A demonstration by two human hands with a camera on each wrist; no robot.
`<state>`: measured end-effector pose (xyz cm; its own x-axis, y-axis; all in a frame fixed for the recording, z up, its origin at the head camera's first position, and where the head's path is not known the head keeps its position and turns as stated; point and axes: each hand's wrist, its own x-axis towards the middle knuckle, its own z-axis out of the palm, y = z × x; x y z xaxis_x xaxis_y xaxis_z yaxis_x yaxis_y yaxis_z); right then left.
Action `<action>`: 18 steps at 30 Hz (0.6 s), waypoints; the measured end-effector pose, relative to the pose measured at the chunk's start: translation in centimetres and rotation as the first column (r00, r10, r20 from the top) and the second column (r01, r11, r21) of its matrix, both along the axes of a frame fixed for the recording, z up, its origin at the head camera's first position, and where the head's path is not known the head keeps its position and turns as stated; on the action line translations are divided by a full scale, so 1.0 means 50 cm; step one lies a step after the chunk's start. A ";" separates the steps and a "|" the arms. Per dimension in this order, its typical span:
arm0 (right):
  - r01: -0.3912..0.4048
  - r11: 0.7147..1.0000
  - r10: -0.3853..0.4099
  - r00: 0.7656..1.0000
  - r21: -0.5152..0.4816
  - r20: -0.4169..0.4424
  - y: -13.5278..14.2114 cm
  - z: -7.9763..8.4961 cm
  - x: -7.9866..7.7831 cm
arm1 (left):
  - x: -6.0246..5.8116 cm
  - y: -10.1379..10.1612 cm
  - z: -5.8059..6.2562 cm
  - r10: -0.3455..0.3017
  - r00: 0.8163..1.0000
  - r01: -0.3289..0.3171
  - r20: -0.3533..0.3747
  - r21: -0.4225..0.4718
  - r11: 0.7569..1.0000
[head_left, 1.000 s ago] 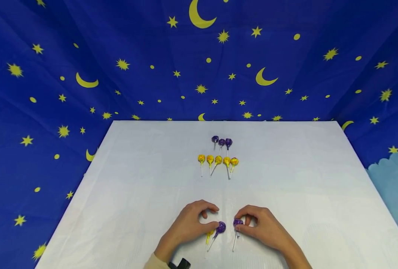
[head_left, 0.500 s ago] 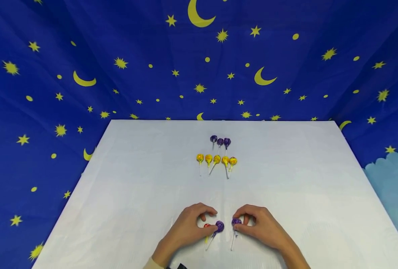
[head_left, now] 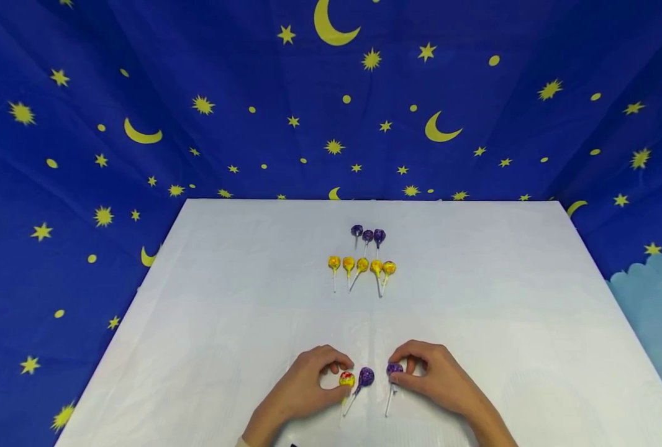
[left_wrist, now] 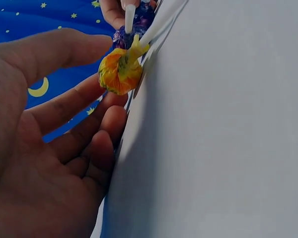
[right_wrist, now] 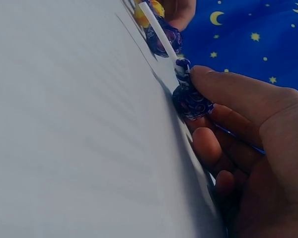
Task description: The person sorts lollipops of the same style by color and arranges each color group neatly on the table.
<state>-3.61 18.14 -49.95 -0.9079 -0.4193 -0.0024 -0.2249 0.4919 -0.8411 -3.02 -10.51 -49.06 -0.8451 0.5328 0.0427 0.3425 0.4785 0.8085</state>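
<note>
My left hand (head_left: 311,382) curls its thumb and index finger around the head of a yellow-and-red wrapped lollipop (head_left: 346,379). In the left wrist view the thumb tip sits right at the yellow-orange wrapper (left_wrist: 120,74), with the other fingers bent loosely behind it. A purple lollipop (head_left: 366,376) lies just right of it, its stick slanting down-left. My right hand (head_left: 434,375) pinches another purple lollipop (head_left: 395,370) between thumb and index finger, its white stick pointing toward me. The right wrist view shows the thumb on the twisted neck of its wrapper (right_wrist: 192,103).
Farther up the white table (head_left: 225,298) lies a row of several yellow lollipops (head_left: 362,266), sticks toward me. Three purple lollipops (head_left: 367,236) lie beyond them. A blue cloth with moons and stars (head_left: 264,74) hangs behind the table's far edge.
My left hand has shifted left and toward me, its thumb leaving the purple lollipop for the yellow-and-red one, whose head now shows. The right hand keeps its pinch in the same place.
</note>
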 end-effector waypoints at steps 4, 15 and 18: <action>0.000 1.000 0.000 1.000 -0.001 -0.012 -0.002 -0.001 -0.001 | 0.002 -0.005 -0.002 -0.004 1.000 0.004 0.002 0.017 1.000; 0.023 0.999 -0.024 0.999 0.032 0.048 -0.008 0.006 -0.001 | 0.003 -0.003 -0.014 0.037 0.998 -0.035 -0.046 0.037 0.999; 0.025 0.999 -0.026 0.998 0.028 0.053 -0.008 0.008 -0.002 | 0.003 -0.001 -0.012 0.040 0.998 -0.038 -0.042 0.037 0.999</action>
